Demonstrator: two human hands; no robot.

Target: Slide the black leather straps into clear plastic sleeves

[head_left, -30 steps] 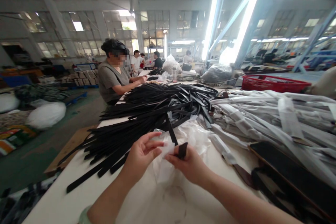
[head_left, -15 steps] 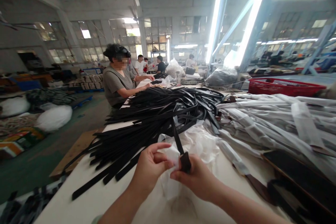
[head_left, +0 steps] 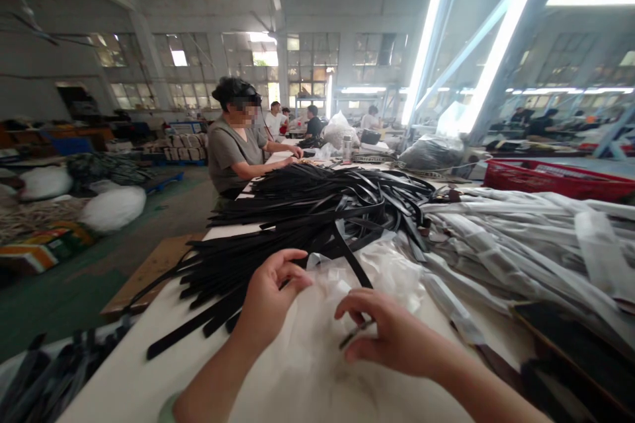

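My left hand point(head_left: 275, 291) is closed in a pinch at the edge of a thin, clear plastic bag point(head_left: 391, 264) lying crumpled on the table. A flat black strap point(head_left: 353, 256) runs from the heap down into my right hand point(head_left: 389, 334). The fingers of that hand curl around the strap's end, where a small dark piece point(head_left: 354, 334) shows between thumb and fingers; its shape is blurred. Beyond my left hand spreads a big pile of black straps point(head_left: 238, 254), their ends fanned out toward the left.
White-wrapped straps point(head_left: 501, 231) cover the table's right side, with a dark long object point(head_left: 570, 337) near me. A red crate point(head_left: 555, 178) stands behind them. A co-worker point(head_left: 238, 139) works across the table's far left side. A cardboard sheet point(head_left: 143, 271) lies beside the table point(head_left: 124, 383).
My hands have drawn apart, the left one moving left and the right one slightly right and down. The strap's brown end, plain before, is now mostly covered. The view has shifted a little.
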